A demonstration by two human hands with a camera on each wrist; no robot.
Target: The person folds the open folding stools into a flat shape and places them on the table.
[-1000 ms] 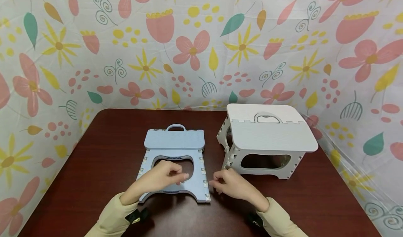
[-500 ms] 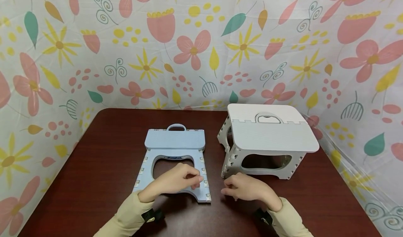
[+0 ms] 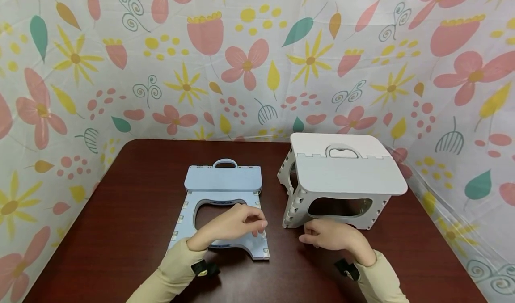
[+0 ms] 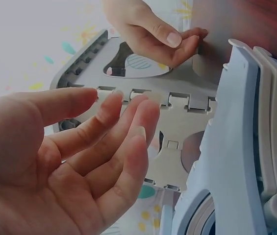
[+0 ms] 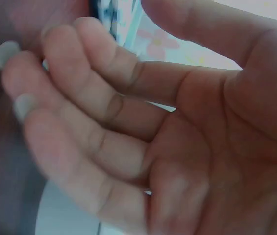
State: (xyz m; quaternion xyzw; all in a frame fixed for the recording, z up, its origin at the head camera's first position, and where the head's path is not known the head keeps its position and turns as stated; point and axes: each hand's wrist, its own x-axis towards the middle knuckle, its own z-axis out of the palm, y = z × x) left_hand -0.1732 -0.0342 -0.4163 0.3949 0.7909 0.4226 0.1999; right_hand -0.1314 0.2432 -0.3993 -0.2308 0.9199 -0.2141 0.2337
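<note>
A light blue folding stool [image 3: 223, 178] lies folded down on the table, its carry handle pointing to the back. My left hand [image 3: 237, 222] hovers over its lower right part, fingers loosely bent and holding nothing. To the right stands an unfolded white folding stool [image 3: 350, 173], legs spread and top level. Just in front of its near leg panel is my right hand [image 3: 335, 236], likewise with nothing in it. The left wrist view has the relaxed left fingers [image 4: 123, 161] beside the blue stool's stacked edge. In the right wrist view, the palm [image 5: 241, 161] is bare.
Both stools are on a dark reddish-brown table [image 3: 132, 195]. Behind and around it hangs a white curtain [image 3: 257, 102] printed with flowers and leaves. Each wrist wears a black strap with a small device [image 3: 205, 268] below the cuff.
The left hand has moved right across the blue stool, from its opening toward its right edge. My right hand has shifted right, away from the blue stool. Both stools stay put.
</note>
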